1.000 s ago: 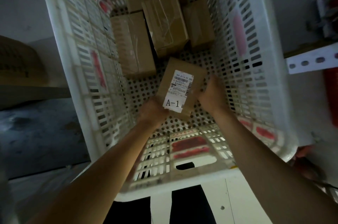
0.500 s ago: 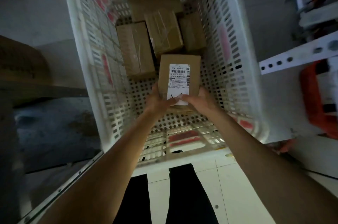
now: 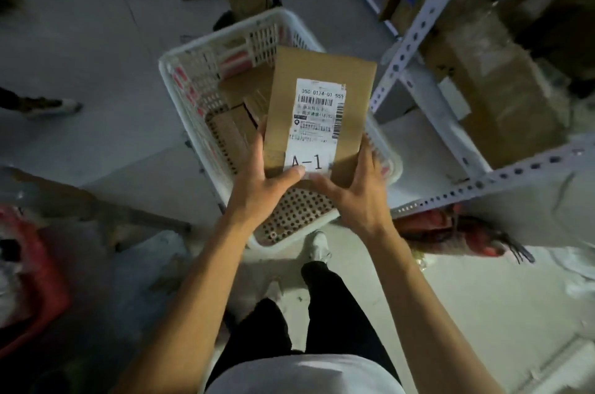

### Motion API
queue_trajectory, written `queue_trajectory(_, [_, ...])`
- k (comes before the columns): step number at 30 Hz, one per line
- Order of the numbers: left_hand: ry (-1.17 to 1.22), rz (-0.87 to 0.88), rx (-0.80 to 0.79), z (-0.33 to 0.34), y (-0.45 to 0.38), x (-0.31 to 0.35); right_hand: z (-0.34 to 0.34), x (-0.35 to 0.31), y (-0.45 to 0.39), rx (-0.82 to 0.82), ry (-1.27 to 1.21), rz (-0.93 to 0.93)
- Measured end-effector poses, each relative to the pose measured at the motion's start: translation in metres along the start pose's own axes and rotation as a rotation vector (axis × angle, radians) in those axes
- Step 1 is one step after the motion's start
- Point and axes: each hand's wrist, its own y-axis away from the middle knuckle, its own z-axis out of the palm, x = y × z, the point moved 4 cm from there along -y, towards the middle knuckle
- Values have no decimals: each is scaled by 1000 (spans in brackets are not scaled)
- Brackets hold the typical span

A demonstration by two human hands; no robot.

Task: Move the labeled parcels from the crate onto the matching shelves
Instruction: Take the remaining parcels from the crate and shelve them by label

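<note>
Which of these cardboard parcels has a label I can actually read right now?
The parcel held in both hands above the crate, marked A-1. The parcels in the crate show no label.

Brown cardboard parcel (image 3: 322, 110) with white A-1 label (image 3: 317, 126), gripped by left hand (image 3: 260, 181) and right hand (image 3: 351, 190) above white perforated plastic crate (image 3: 193, 97); grey metal shelving (image 3: 418, 33) to the right.

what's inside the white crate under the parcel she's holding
A few brown cardboard parcels lie at the far end of the white crate, and its perforated floor is bare at the near end. The held A-1 parcel hides the middle and right side.
</note>
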Motion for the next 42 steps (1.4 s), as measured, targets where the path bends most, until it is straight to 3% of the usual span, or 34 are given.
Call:
queue_trajectory(6, [-40,-5,-61,11,75,13,-11,7,94,115,-97,33])
queue_trajectory(14, [-49,45,-297,100,160,25,-79,47,210,298,-110,70])
queue_trajectory(23, [-34,231,-759,283,251,94,-234,105,364,741,-119,117])
queue_trajectory(33, [-14,641,-1256,490,396,218,-416,121,563,1257,120,310])
queue_trajectory(37, [63,688,-1441,556,434,260,-473,116,615,1385,166,326])
queue_trajectory(42, [112,839,-1557,626,456,324,-544,106,643,1490,275,390])
